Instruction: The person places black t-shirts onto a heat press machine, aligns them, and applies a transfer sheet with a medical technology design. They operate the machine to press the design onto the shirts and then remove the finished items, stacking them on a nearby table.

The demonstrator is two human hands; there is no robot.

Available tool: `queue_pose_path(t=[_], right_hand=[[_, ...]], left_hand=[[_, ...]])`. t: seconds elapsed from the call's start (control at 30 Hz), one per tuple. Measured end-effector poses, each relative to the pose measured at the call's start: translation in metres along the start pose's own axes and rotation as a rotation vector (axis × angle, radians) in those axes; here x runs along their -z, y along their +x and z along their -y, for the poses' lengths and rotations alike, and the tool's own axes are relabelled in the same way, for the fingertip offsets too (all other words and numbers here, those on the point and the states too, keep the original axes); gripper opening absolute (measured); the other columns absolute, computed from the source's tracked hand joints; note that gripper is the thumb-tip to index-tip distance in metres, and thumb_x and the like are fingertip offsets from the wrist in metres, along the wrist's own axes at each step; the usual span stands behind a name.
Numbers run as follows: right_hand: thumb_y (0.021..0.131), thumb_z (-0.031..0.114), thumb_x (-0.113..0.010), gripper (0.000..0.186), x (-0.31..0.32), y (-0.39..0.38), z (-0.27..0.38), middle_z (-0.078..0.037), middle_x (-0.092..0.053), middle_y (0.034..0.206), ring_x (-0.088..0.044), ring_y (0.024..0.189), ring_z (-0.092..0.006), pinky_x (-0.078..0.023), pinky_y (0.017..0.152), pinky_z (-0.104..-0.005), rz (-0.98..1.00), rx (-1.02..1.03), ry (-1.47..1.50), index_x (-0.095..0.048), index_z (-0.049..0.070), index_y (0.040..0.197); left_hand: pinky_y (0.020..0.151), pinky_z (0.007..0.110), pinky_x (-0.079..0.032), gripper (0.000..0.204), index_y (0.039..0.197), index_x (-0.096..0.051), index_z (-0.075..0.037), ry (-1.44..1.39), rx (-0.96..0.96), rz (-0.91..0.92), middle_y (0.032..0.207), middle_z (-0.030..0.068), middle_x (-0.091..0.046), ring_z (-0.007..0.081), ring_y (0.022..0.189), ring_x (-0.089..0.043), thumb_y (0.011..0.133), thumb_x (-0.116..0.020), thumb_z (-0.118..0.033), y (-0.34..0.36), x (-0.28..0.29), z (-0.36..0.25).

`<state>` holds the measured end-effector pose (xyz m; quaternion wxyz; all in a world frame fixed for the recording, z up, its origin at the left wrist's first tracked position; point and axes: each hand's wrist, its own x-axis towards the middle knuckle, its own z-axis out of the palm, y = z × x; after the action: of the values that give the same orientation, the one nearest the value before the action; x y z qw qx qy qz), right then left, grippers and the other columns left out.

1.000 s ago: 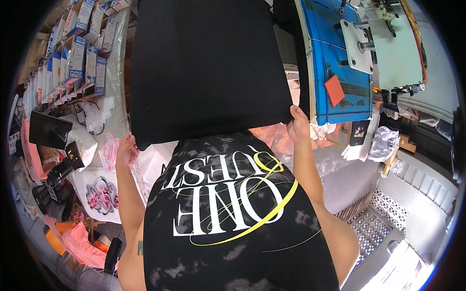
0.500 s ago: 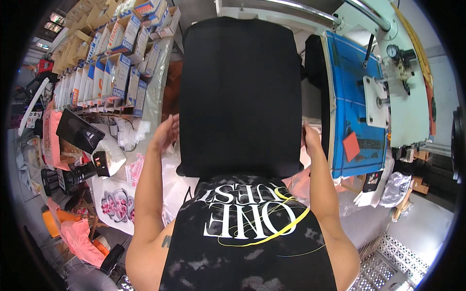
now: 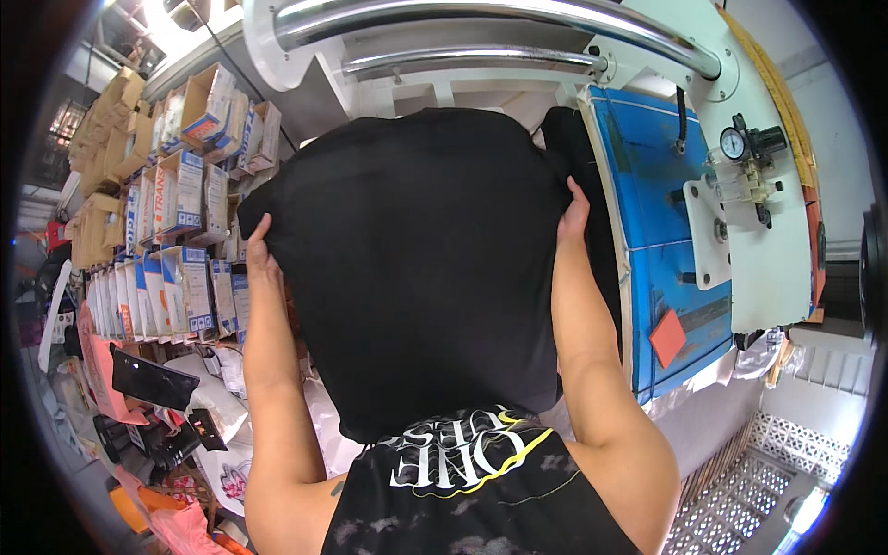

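A black T-shirt (image 3: 421, 250) with no print on its visible side is spread in front of me, its near edge close to my body. My left hand (image 3: 265, 248) grips its left edge, thumb on top and the other fingers mostly hidden behind the cloth. On the opposite side, my right hand (image 3: 573, 211) is closed on the right edge in the same way. Between the two hands the cloth is stretched wide, and its left corner sticks out beyond my left hand. Whatever supports the shirt is covered by it.
To the right stands a press with a blue plate (image 3: 666, 240), an orange-red square pad (image 3: 667, 339) and a pressure gauge (image 3: 733, 142). Thick chrome bars (image 3: 499, 14) cross the far side. Open cardboard boxes (image 3: 176, 194) crowd the left, above a dark screen (image 3: 153, 377).
Both hands have moved farther out and taken hold of the shirt's sides. The cloth, earlier a neat rectangle, is now pulled wider toward the left. The view has shifted too.
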<state>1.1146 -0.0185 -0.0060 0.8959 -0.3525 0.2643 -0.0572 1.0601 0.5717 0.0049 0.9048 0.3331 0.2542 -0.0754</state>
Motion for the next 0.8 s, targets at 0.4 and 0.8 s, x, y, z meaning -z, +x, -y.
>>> queue_pose_path(t=[0.4, 0.8], right_hand=[[0.094, 0.024, -0.064, 0.044, 0.016, 0.021, 0.006, -0.021, -0.064, 0.124, -0.063, 0.113, -0.0321, -0.049, 0.102, -0.0417, -0.194, -0.098, -0.338, -0.061, -0.01, 0.121], [0.088, 0.025, -0.074, 0.056, -0.059, -0.05, 0.016, -0.022, -0.06, 0.131, -0.059, 0.118, -0.0333, -0.045, 0.102, -0.0455, -0.304, -0.059, -0.714, -0.055, -0.011, 0.126]], left_hand=[[0.088, 0.047, -0.057, 0.031, 0.113, -0.064, 0.008, -0.086, -0.15, -0.012, 0.108, 0.0208, -0.07, 0.0343, 0.094, -0.07, 0.088, -0.068, -0.011, 0.024, 0.017, 0.005], [0.091, 0.047, -0.053, 0.041, 0.118, -0.059, 0.007, 0.858, -0.495, -0.62, 0.113, 0.0218, -0.066, 0.0397, 0.101, -0.066, 0.087, -0.072, -0.016, 0.021, 0.017, 0.015]])
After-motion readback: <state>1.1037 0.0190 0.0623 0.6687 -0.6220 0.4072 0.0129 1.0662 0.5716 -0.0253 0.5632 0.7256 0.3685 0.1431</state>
